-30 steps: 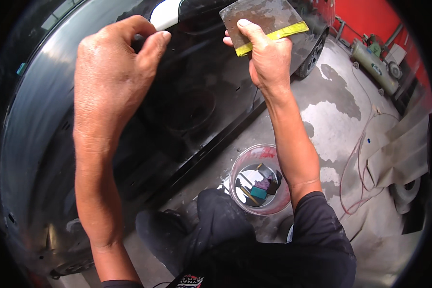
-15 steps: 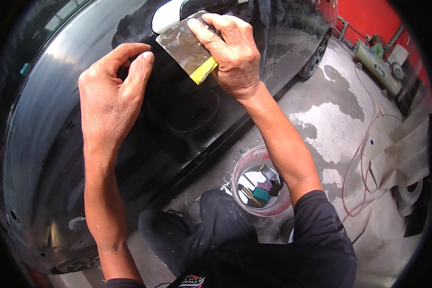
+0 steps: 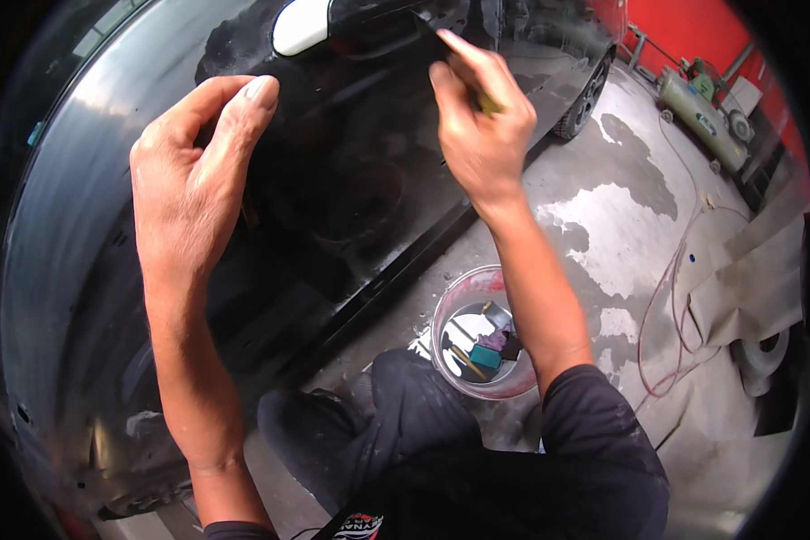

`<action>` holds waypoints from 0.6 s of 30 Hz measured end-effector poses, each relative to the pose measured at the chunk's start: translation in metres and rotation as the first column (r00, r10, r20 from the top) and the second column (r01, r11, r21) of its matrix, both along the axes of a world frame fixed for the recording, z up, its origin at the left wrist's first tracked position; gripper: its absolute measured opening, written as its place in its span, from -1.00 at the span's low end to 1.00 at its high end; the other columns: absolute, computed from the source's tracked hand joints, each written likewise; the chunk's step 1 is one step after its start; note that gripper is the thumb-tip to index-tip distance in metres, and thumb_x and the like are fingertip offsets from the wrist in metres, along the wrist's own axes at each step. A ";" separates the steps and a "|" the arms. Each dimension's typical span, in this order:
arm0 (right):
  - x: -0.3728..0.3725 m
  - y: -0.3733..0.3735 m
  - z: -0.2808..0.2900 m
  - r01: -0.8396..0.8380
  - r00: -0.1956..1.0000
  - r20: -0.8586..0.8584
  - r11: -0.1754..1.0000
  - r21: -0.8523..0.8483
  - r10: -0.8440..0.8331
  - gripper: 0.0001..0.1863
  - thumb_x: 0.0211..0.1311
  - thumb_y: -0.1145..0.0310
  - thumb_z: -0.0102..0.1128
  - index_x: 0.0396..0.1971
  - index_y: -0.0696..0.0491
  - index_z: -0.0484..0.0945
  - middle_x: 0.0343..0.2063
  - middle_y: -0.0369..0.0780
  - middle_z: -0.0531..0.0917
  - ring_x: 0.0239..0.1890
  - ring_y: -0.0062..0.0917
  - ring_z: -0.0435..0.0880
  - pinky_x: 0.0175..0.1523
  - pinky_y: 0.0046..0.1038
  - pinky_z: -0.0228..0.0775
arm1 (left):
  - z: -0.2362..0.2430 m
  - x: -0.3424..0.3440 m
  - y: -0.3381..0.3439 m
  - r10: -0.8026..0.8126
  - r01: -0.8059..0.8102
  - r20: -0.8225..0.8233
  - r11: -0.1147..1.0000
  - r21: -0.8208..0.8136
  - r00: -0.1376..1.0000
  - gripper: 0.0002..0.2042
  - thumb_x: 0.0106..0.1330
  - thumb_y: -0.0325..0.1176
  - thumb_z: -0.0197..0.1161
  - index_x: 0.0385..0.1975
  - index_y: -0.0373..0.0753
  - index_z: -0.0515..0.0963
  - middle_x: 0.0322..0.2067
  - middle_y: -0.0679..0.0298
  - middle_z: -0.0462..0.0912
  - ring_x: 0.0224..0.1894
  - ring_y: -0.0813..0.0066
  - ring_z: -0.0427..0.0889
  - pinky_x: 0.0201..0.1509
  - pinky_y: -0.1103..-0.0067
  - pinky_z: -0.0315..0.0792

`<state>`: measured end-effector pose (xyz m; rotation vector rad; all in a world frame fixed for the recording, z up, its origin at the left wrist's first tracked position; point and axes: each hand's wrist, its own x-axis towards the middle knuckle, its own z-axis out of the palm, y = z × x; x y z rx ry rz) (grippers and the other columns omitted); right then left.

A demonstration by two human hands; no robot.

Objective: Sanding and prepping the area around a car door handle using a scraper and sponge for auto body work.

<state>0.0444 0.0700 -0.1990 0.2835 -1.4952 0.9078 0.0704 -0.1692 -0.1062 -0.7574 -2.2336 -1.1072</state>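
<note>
- The right hand is clamped on a thin plate, fingers to one side and thumb to the other; a bit of its yellow strip shows between them.
- The plate is by the upper part of the dark car, to the right of the white patch and well apart from it.
- What has just changed: half a second ago the plate lay broadside to the view, just below the white patch. Now it is turned nearly edge-on, and the right hand has shifted to the right with it.
- For the work, this suggests the plate is between passes or set at a steeper angle. Whether its edge touches the car, I cannot tell.
- The white patch is again fully clear of the plate, so that stretch of the car can be looked over.
- The left hand is raised before the car, below and left of the white patch, much as before. Its thumb and forefinger come tip to tip in this view; whether they meet, or pinch anything small, I cannot tell.
- The bucket stands on the floor beside the car, a teal block inside it.
</note>
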 end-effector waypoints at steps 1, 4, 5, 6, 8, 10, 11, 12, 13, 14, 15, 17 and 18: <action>0.015 0.006 -0.023 -0.085 0.985 0.140 0.991 -0.106 0.099 -0.75 0.28 0.46 0.34 -0.05 0.13 0.67 -0.36 -0.18 0.73 -0.30 -0.41 0.74 -0.19 -0.46 0.52 | -0.001 0.003 -0.002 -0.045 0.046 -0.023 0.999 0.023 0.999 -0.69 0.44 -0.19 0.33 -0.17 -0.40 0.69 -0.46 0.32 0.65 -0.36 0.68 0.53 -0.21 0.65 0.43; 0.076 0.021 -0.126 -0.191 0.759 0.503 0.880 -0.435 0.413 -0.84 0.33 0.38 0.28 -0.27 0.18 0.62 -0.59 -0.26 0.59 -0.55 -0.62 0.53 -0.38 -0.45 0.41 | -0.029 0.025 0.010 -0.281 0.257 0.174 0.955 0.149 0.944 -0.77 0.46 -0.36 0.25 -0.07 -0.42 0.64 -0.47 0.37 0.54 -0.41 0.74 0.43 -0.30 0.69 0.36; 0.097 0.025 -0.166 -0.128 0.589 0.693 0.895 -0.427 0.415 -0.76 0.34 0.29 0.28 -0.24 0.19 0.62 -0.58 -0.24 0.61 -0.53 -0.56 0.57 -0.35 -0.40 0.45 | -0.040 0.039 0.012 -0.290 0.263 0.260 0.955 0.133 0.921 -0.75 0.43 -0.40 0.18 -0.01 -0.37 0.63 -0.46 0.40 0.51 -0.37 0.72 0.43 -0.26 0.68 0.36; 0.118 0.026 -0.218 -0.065 0.583 0.731 0.917 -0.393 0.354 -0.69 0.32 0.24 0.30 -0.16 0.20 0.63 -0.52 -0.17 0.68 -0.46 -0.43 0.66 -0.27 -0.32 0.51 | -0.062 0.046 0.017 -0.309 0.283 0.349 0.951 0.123 0.885 -0.71 0.40 -0.44 0.11 0.04 -0.32 0.62 -0.45 0.42 0.47 -0.34 0.70 0.43 -0.22 0.67 0.35; 0.169 0.030 -0.285 0.006 0.373 0.911 0.982 -0.190 0.174 -0.61 0.24 0.31 0.33 0.03 0.16 0.64 -0.27 0.03 0.77 -0.17 -0.12 0.79 -0.02 -0.21 0.57 | -0.123 0.049 0.025 -0.338 0.313 0.427 0.941 0.132 0.839 -0.67 0.28 -0.56 0.10 0.03 -0.29 0.62 -0.42 0.43 0.50 -0.34 0.71 0.43 -0.22 0.69 0.35; 0.204 0.030 -0.324 0.032 0.330 0.904 0.954 -0.299 0.272 -0.60 0.19 0.40 0.35 0.05 0.15 0.65 -0.24 0.03 0.77 -0.14 -0.14 0.80 0.01 -0.23 0.58 | -0.190 0.052 0.024 -0.301 0.257 0.650 0.952 0.165 0.698 -0.63 0.20 -0.61 0.11 0.00 -0.26 0.64 -0.40 0.43 0.51 -0.35 0.71 0.45 -0.22 0.69 0.37; 0.208 0.030 -0.327 0.079 0.322 0.883 0.919 -0.386 0.343 -0.61 0.19 0.41 0.35 0.04 0.15 0.66 -0.24 0.01 0.78 -0.14 -0.19 0.80 0.00 -0.24 0.58 | -0.224 0.051 0.022 -0.268 0.243 0.713 0.960 0.140 0.648 -0.64 0.20 -0.61 0.12 0.00 -0.26 0.64 -0.38 0.42 0.53 -0.35 0.71 0.45 -0.22 0.68 0.38; 0.217 0.031 -0.331 0.149 0.306 0.861 0.873 -0.464 0.406 -0.62 0.18 0.42 0.36 0.02 0.15 0.66 -0.24 -0.01 0.78 -0.15 -0.24 0.81 0.00 -0.25 0.58 | -0.255 0.054 0.026 -0.242 0.243 0.782 0.963 0.119 0.575 -0.65 0.20 -0.60 0.13 -0.01 -0.25 0.65 -0.36 0.41 0.54 -0.35 0.72 0.46 -0.21 0.68 0.39; 0.216 0.034 -0.325 0.198 0.385 0.824 0.834 -0.514 0.417 -0.72 0.21 0.42 0.34 -0.09 0.18 0.68 -0.33 -0.10 0.78 -0.27 -0.39 0.79 -0.08 -0.35 0.59 | -0.259 0.062 0.034 -0.224 0.261 0.821 0.961 0.095 0.526 -0.66 0.21 -0.60 0.15 -0.02 -0.25 0.66 -0.33 0.40 0.56 -0.34 0.71 0.47 -0.22 0.68 0.40; 0.209 0.035 -0.304 0.205 0.361 0.735 0.720 -0.663 0.573 -0.81 0.26 0.42 0.32 -0.20 0.21 0.67 -0.42 -0.22 0.74 -0.39 -0.53 0.72 -0.19 -0.46 0.57 | -0.260 0.068 0.038 -0.194 0.270 0.853 0.961 0.065 0.485 -0.67 0.22 -0.60 0.17 -0.03 -0.25 0.66 -0.31 0.39 0.58 -0.34 0.71 0.47 -0.22 0.68 0.40; 0.202 0.035 -0.281 0.184 0.435 0.666 0.664 -0.725 0.606 -0.83 0.29 0.42 0.30 -0.23 0.21 0.67 -0.44 -0.27 0.71 -0.41 -0.60 0.69 -0.23 -0.50 0.56 | -0.256 0.073 0.046 -0.201 0.285 0.843 0.957 0.060 0.498 -0.69 0.23 -0.60 0.23 -0.03 -0.27 0.67 -0.27 0.38 0.60 -0.31 0.70 0.49 -0.21 0.66 0.42; 0.181 0.032 -0.225 0.060 0.577 0.518 0.599 -0.798 0.632 -0.86 0.34 0.44 0.27 -0.23 0.21 0.66 -0.44 -0.32 0.69 -0.41 -0.65 0.67 -0.27 -0.54 0.57 | -0.247 0.074 0.048 -0.235 0.305 0.781 0.950 0.059 0.579 -0.71 0.23 -0.59 0.26 -0.04 -0.28 0.67 -0.27 0.35 0.62 -0.29 0.67 0.52 -0.20 0.65 0.43; 0.167 0.029 -0.197 -0.036 0.640 0.436 0.591 -0.806 0.633 -0.86 0.35 0.45 0.27 -0.21 0.21 0.66 -0.41 -0.31 0.71 -0.39 -0.64 0.69 -0.27 -0.54 0.59 | -0.241 0.073 0.045 -0.263 0.317 0.707 0.947 0.057 0.657 -0.72 0.23 -0.58 0.29 -0.05 -0.29 0.68 -0.26 0.33 0.63 -0.27 0.64 0.54 -0.18 0.63 0.45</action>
